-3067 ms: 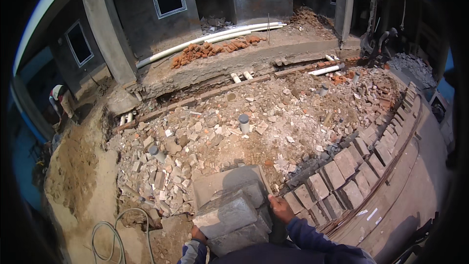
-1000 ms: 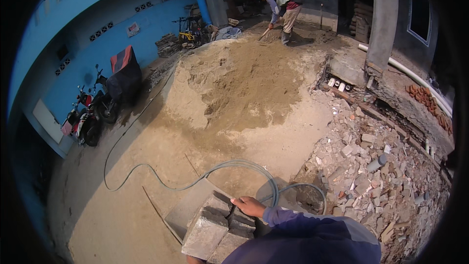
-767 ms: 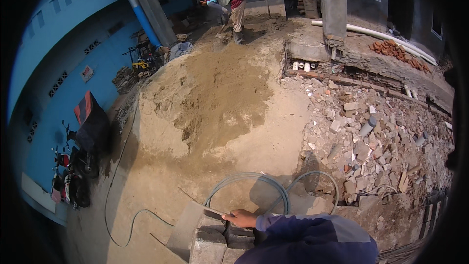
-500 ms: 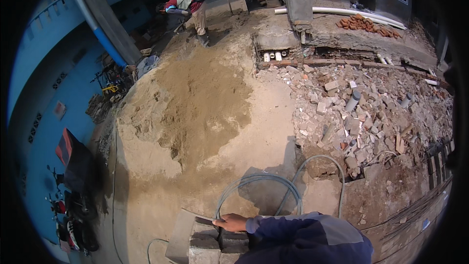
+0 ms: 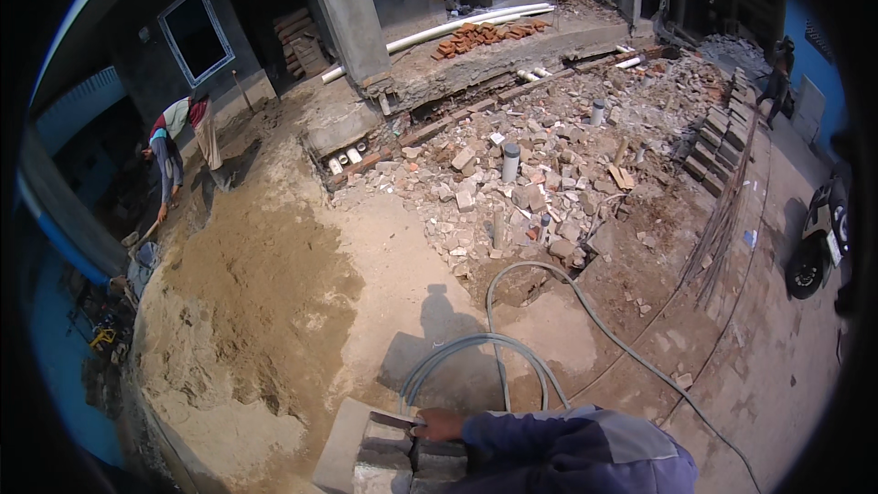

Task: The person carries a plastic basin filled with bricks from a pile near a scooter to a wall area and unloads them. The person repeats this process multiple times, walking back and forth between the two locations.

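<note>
My right arm [image 5: 576, 444], in a blue sleeve with a grey patch, comes in from the lower right. At its end my right hand [image 5: 441, 424] is closed over the far edge of a grey concrete block [image 5: 389, 432]. This block belongs to a small group of several rough grey blocks [image 5: 382, 473] close in front of me, set side by side with dark gaps. A flat pale grey face [image 5: 340, 444] shows along their left side. What bears the blocks is hidden. My left hand is out of view.
A grey-green hose [image 5: 604, 320] lies looped ahead. Sand [image 5: 256, 302] spreads at left, where a person [image 5: 187, 142] bends over a long-handled tool. Rubble [image 5: 540, 174] with upright pipes [image 5: 510, 163] fills the middle. Stacked blocks [image 5: 718, 151], thin rods [image 5: 727, 210] and a motorbike [image 5: 814, 238] are at right.
My view has swung right, bringing the right-hand motorbike and block stack into sight. The blocks and my right hand keep nearly the same place in the picture; the hand sits slightly further right.
</note>
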Tool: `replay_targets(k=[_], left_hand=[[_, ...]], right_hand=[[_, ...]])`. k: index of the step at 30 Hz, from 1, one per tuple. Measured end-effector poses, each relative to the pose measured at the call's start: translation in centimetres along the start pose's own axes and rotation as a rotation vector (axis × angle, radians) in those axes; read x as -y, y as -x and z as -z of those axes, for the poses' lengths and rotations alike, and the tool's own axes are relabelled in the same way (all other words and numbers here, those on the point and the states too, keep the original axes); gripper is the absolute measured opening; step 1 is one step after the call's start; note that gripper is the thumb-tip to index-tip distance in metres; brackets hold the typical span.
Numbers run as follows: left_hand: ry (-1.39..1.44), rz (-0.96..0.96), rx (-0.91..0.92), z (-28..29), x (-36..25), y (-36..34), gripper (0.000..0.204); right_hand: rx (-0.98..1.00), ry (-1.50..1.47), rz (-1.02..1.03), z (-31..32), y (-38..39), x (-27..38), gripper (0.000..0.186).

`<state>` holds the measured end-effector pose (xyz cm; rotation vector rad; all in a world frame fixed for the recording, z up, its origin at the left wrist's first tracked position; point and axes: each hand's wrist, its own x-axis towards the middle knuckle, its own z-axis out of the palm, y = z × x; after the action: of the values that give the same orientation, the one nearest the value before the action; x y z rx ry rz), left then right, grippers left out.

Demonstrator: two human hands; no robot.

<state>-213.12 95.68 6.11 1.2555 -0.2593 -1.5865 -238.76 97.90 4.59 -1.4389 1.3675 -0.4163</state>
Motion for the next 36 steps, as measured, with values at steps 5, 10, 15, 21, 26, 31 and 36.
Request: replay_targets(k=[5,10,15,21,26,31,36], left_hand=[[-0.065,0.108,0.164,2.8,-2.4,-2.3,0.05],[-0.07,0.15,0.226,10.3,-6.7,-3.1,0.05],[0.024,0.13,0.189,23.4,-11.3,-2.0,0.05],[0.143,-0.206,-0.012,42.3,-15.3,4.9,0.05],[0.278,-0.208,-0.432,47.4,-17.0,6.1,0.046],[0.381,-0.29,-0.626,51.8,-20.3,4.4,0.047],[0.433,-0.339,-0.817,56.8,-26.5,-0.8,0.048]], right_hand=[[-0.247,-0.046,-0.107,-4.7,1.5,2.7,0.055],[-0.344,-0.028,-0.15,-11.9,1.4,7.1,0.054],[-0.397,-0.02,-0.156,-19.6,-1.2,13.3,0.052],[-0.236,0.046,0.035,-25.3,-6.5,21.3,0.043],[-0.052,0.001,0.175,-29.4,-12.7,25.8,0.042],[0.102,-0.009,0.302,-35.9,-23.0,29.3,0.044],[0.145,0.049,0.307,-43.1,-34.8,36.8,0.047]])
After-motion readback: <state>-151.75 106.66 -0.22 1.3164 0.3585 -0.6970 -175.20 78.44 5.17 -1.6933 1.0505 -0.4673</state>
